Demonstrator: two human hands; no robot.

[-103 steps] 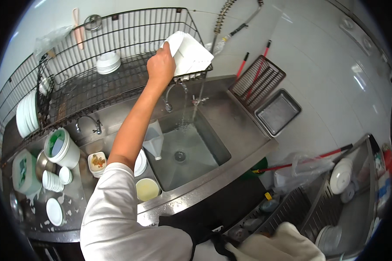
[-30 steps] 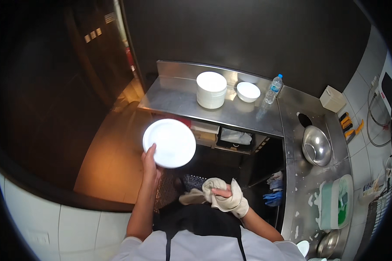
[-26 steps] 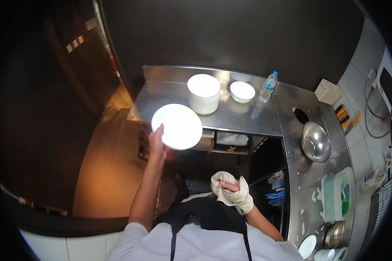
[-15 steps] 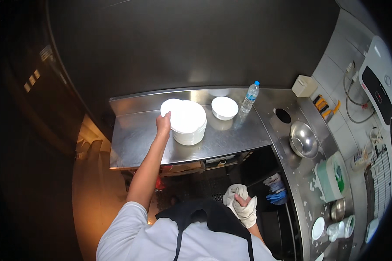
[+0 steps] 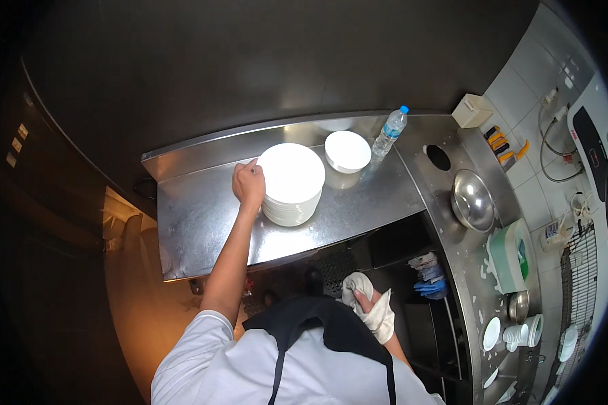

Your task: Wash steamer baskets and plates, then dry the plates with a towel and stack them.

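A tall stack of white plates (image 5: 292,212) stands on the steel counter. At its left rim is my left hand (image 5: 248,185), fingers curled and closed at the edge of the top plate (image 5: 290,174); the fingertips are partly hidden. My right hand (image 5: 366,302) is low by my body, wrapped in a bunched white cloth (image 5: 383,317) that it grips. Just right of the stack sits a white bowl (image 5: 348,152), and a clear water bottle with a blue cap (image 5: 390,133) stands beyond it.
The steel counter (image 5: 199,223) turns toward me on the right. There lie a round dark hole (image 5: 438,158), a metal bowl (image 5: 473,200), a green tub (image 5: 510,256) and several small white dishes (image 5: 515,335). Knives with yellow-and-black handles (image 5: 498,143) hang by the tiled wall.
The white plate that jutted out left of the stack in my left hand now lines up with the stack's top. My right hand still grips the cloth. The view has shifted slightly.
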